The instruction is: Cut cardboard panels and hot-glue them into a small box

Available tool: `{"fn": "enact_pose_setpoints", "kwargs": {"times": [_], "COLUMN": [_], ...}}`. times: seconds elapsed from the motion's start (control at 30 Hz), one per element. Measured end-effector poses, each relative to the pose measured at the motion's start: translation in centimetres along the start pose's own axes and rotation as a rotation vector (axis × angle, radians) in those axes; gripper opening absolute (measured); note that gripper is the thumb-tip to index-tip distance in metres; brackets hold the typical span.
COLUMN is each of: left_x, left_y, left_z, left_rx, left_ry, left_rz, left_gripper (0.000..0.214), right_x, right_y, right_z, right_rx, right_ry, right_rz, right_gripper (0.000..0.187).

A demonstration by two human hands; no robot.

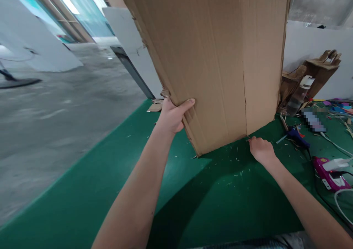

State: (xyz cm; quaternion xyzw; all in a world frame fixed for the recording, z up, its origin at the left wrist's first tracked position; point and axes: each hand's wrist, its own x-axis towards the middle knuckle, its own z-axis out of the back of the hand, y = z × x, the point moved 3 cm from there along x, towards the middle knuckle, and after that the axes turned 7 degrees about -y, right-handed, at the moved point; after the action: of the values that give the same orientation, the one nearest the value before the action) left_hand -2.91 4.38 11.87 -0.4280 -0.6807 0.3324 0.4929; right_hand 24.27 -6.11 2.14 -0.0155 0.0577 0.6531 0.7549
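Observation:
A large sheet of brown cardboard [215,58] stands tilted on the green mat [82,190], filling the upper middle of the head view, with a vertical crease and a tear near its lower right. My left hand [173,115] grips its ragged left edge, thumb across the front face. My right hand [261,150] is closed at the bottom edge just below the tear, its fingers pinched at the cardboard's lower rim.
To the right lie a blue glue gun [298,137], a pink and white tool [332,172] with a white cable, a clear bottle [299,96], small cardboard constructions [320,71] and coloured scraps. Grey concrete floor [55,124] lies left of the mat. White panels lean behind.

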Motion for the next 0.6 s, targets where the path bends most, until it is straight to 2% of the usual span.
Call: {"fn": "enact_pose_setpoints", "kwargs": {"times": [0.2, 0.6], "left_x": [-0.5, -0.9], "left_y": [-0.5, -1.0], "left_z": [-0.7, -1.1], "left_rx": [0.0, 0.044], "left_ry": [0.007, -0.005], "left_rz": [-0.034, -0.036], "left_gripper": [0.046, 0.041], "right_x": [-0.2, 0.4], "right_y": [0.5, 0.9], "right_z": [-0.9, -1.2], "right_rx": [-0.088, -0.154], "right_ry": [0.003, 0.088], "right_rz": [0.013, 0.081], "right_gripper": [0.034, 0.029]}}
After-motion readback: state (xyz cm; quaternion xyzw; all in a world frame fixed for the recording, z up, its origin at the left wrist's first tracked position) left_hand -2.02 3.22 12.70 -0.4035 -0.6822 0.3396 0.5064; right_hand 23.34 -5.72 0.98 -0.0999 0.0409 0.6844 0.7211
